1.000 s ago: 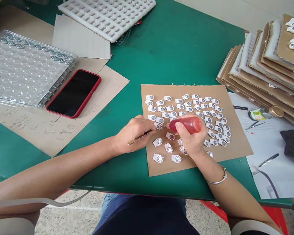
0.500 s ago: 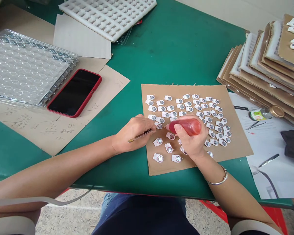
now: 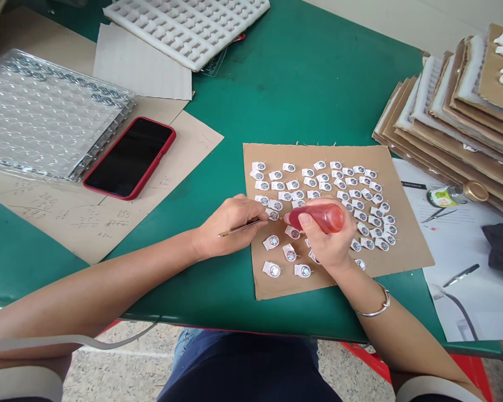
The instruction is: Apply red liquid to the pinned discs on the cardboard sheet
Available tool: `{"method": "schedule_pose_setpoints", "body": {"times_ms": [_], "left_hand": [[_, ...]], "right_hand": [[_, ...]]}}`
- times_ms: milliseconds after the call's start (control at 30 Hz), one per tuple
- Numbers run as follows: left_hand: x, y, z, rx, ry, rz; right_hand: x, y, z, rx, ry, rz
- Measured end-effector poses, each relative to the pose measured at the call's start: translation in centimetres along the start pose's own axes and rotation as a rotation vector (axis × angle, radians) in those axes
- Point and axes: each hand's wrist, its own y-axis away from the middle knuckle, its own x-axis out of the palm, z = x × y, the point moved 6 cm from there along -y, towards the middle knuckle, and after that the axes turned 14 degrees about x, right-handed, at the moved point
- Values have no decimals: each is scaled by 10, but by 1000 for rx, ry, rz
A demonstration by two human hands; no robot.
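My left hand point(image 3: 235, 224) is closed around slim metal tweezers point(image 3: 237, 229), whose back end sticks out to the left. Their tip is over a small white piece with a round dark-patterned face point(image 3: 272, 214) on a brown cardboard sheet point(image 3: 272, 287). In my right hand point(image 3: 331, 237) is a red squeeze bottle point(image 3: 324, 216), lying nearly level with its narrow nozzle toward that same piece. Whether the nozzle touches it I cannot tell. Many similar white pieces point(image 3: 303, 271) lie across the cardboard, some hidden under my right hand.
To the left lie a red-cased phone point(image 3: 129, 159) and a clear plastic tray point(image 3: 46, 123) on cardboard. A white foam tray point(image 3: 188, 30) sits at the back. On the right are stacked cardboard and foam sheets point(image 3: 440, 117), a small glass jar point(image 3: 455, 194) and a pen point(image 3: 461, 275) on paper.
The tweezers' back end has risen slightly, so they lie a little flatter in my left hand. My right hand keeps the bottle in nearly the same place.
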Motion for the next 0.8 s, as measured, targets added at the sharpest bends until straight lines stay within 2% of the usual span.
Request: {"method": "schedule_pose_setpoints", "body": {"times_ms": [333, 800], "left_hand": [[-1, 3, 5, -63, 28, -9], [-1, 3, 10, -134, 88, -12]], "right_hand": [[0, 0, -1, 26, -8, 2], [1, -1, 3, -14, -8, 10]]}}
